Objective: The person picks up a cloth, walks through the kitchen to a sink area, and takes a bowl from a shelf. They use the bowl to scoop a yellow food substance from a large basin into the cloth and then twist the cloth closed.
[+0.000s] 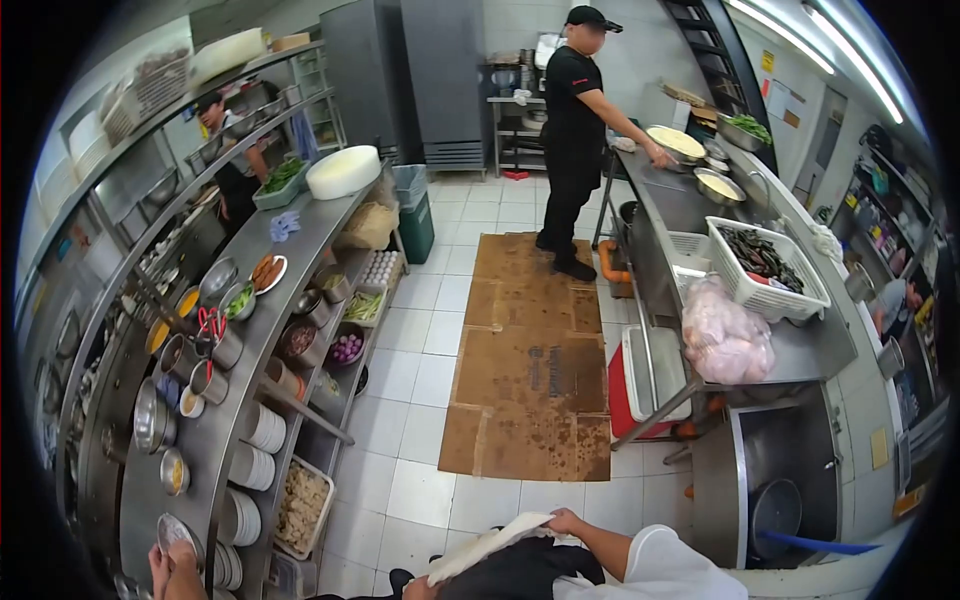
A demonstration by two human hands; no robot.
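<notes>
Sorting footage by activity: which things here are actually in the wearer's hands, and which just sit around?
In hand:
right hand holds white cloth
left hand by metal bowl on steel counter

Lying about:
cardboard floor mat
white basket
bagged raw chicken

Looking down a narrow kitchen aisle, over a white tiled floor (pixel 420 470) carrying stained, flattened cardboard sheets (pixel 530 370). Passing a long steel counter (pixel 215 440) on the left, crowded with metal bowls and tins, with wire shelves (pixel 150 130) curving overhead. Flanking the right side, a steel worktable (pixel 810 350) and a sink (pixel 790 450) just beside it. Facing tall grey refrigerators (pixel 440 80) at the far end, possibly steel-fronted. Glowing along the right ceiling, fluorescent tubes (pixel 790 40), lighting pale walls.
</notes>
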